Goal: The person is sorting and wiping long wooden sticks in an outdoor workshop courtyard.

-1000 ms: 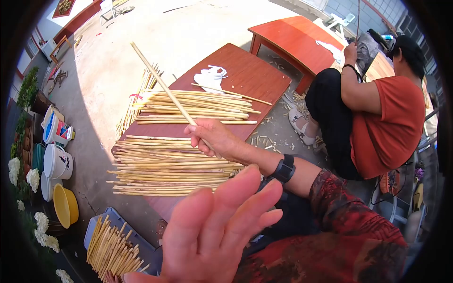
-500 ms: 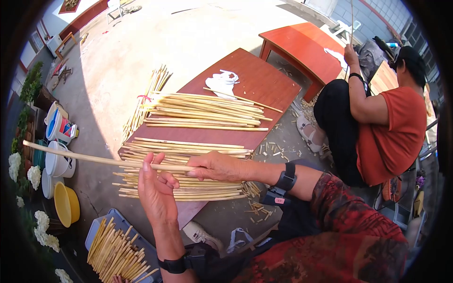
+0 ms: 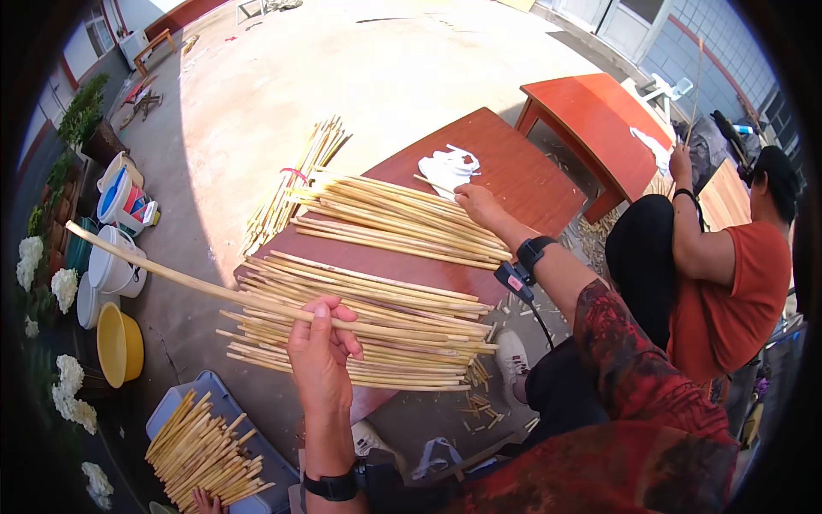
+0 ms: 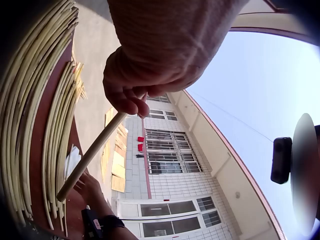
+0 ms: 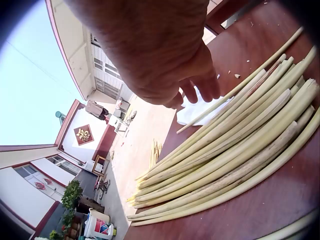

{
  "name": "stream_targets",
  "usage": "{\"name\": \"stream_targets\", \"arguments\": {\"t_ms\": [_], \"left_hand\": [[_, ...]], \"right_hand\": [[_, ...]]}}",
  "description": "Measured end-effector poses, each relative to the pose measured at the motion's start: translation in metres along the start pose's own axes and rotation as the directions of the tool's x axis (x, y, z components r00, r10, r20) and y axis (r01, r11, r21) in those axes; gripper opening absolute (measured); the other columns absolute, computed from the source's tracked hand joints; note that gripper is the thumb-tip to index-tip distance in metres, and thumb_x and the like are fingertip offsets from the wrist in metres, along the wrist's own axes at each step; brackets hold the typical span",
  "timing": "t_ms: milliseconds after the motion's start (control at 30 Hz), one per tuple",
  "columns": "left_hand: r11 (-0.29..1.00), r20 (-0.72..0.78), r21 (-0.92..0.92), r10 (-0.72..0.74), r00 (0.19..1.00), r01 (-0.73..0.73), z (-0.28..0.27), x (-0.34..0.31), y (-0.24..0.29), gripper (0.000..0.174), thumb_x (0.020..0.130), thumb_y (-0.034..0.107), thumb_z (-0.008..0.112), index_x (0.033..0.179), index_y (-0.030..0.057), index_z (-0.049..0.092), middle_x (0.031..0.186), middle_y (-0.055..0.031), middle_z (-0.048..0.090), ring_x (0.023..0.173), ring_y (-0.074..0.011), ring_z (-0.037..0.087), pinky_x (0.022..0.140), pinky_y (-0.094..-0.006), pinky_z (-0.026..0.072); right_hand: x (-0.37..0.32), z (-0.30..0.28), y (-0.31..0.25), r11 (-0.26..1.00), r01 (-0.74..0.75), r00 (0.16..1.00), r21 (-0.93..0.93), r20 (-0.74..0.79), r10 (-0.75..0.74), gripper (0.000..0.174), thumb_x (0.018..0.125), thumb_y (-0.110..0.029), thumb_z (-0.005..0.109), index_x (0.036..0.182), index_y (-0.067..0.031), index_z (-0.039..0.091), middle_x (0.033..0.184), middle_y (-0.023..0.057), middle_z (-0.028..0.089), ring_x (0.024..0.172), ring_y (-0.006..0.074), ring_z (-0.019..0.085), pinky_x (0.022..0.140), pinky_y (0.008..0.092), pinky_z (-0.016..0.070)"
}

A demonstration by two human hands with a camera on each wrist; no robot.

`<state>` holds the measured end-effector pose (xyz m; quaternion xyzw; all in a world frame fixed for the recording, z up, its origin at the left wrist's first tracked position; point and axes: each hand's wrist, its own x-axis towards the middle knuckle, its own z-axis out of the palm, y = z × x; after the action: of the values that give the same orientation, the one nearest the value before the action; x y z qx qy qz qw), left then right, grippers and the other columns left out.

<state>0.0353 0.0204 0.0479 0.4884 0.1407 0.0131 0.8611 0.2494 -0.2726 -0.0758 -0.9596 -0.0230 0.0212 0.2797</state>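
1. Concrete ground (image 3: 188, 334) is brightly lit beyond the hands and shaded nearer to them.
2. By the left hand (image 3: 321, 351), a long peeled stick (image 3: 188, 280) is grasped between thumb and fingers, tilted above the bench (image 3: 531, 171), with its longer part extended out to the left.
3. The right hand (image 3: 481, 206) is stretched out over the far part of the bench, its fingers loose and released, near a white cloth (image 3: 449, 170) and a thin stick (image 5: 270, 58); whether the thin stick is touched cannot be told.
4. Between the hands, a farther row of sticks (image 3: 402, 214) is laid on the bench; a nearer row (image 3: 419, 343) is spread beside and below the left hand.
5. Beyond the left hand, a bundle (image 3: 312, 154) is tied with a red band.
6. Nearer than the left hand and to its left, short sticks (image 3: 205, 454) are held in a blue-grey bin (image 3: 278, 463).
7. Right of the right hand, a person in an orange top (image 3: 728, 291) is seated.
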Motion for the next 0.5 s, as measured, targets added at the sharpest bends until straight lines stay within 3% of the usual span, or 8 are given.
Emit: {"name": "stream_targets", "arguments": {"t_ms": [67, 133, 300, 400, 500], "left_hand": [[0.999, -0.022, 0.040, -0.007, 1.000, 0.008, -0.002, 0.000, -0.002, 0.020, 0.088, 0.017, 0.045, 0.095, -0.0006, 0.051, 0.074, -0.0075, 0.054, 0.048, -0.0103, 0.047, 0.042, -0.0215, 0.0406], [0.996, -0.044, 0.083, -0.022, 0.999, 0.026, 0.000, 0.000, -0.002, 0.019, 0.088, 0.015, 0.044, 0.094, -0.0013, 0.051, 0.074, -0.0083, 0.054, 0.048, -0.0114, 0.047, 0.043, -0.0218, 0.0411], [0.994, -0.033, 0.065, -0.084, 0.996, 0.086, -0.002, 0.002, -0.006, 0.020, 0.089, 0.015, 0.044, 0.096, -0.0018, 0.051, 0.077, -0.0088, 0.056, 0.051, -0.0091, 0.047, 0.045, -0.0193, 0.0408], [0.991, -0.048, 0.062, -0.116, 0.992, 0.119, -0.001, 0.005, -0.008, 0.020, 0.089, 0.015, 0.044, 0.097, -0.0019, 0.051, 0.078, -0.0092, 0.056, 0.052, -0.0094, 0.048, 0.046, -0.0195, 0.0410], [0.987, -0.055, 0.069, -0.142, 0.988, 0.146, 0.000, 0.008, -0.010, 0.020, 0.089, 0.015, 0.044, 0.097, -0.0020, 0.051, 0.079, -0.0094, 0.056, 0.052, -0.0096, 0.048, 0.046, -0.0197, 0.0412]], "right_hand": [[0.018, 0.010, 0.008, 0.998, -0.038, 0.999, -0.042, -0.009, 0.038, 0.031, 0.081, -0.016, 0.049, 0.107, -0.0007, 0.053, 0.106, 0.0208, 0.055, 0.098, 0.0325, 0.053, 0.084, 0.0371, 0.0406], [0.024, 0.008, 0.000, 0.987, -0.131, 0.986, -0.096, -0.117, 0.120, 0.032, 0.080, -0.014, 0.048, 0.110, -0.0029, 0.052, 0.106, 0.0207, 0.054, 0.099, 0.0323, 0.052, 0.084, 0.0380, 0.0403], [0.062, 0.025, 0.017, 0.977, -0.145, 0.988, -0.158, -0.075, 0.135, 0.037, 0.079, -0.016, 0.051, 0.115, -0.0078, 0.048, 0.108, 0.0189, 0.053, 0.101, 0.0332, 0.051, 0.085, 0.0414, 0.0397], [0.071, 0.030, 0.018, 0.925, -0.215, 0.976, -0.313, -0.029, 0.217, 0.043, 0.078, -0.020, 0.053, 0.119, -0.0110, 0.043, 0.115, 0.0146, 0.047, 0.104, 0.0314, 0.049, 0.084, 0.0423, 0.0407], [0.081, 0.039, 0.034, 0.873, -0.229, 0.969, -0.432, -0.018, 0.245, 0.040, 0.077, -0.021, 0.054, 0.115, -0.0101, 0.046, 0.111, 0.0151, 0.051, 0.102, 0.0307, 0.050, 0.084, 0.0429, 0.0407]]}}
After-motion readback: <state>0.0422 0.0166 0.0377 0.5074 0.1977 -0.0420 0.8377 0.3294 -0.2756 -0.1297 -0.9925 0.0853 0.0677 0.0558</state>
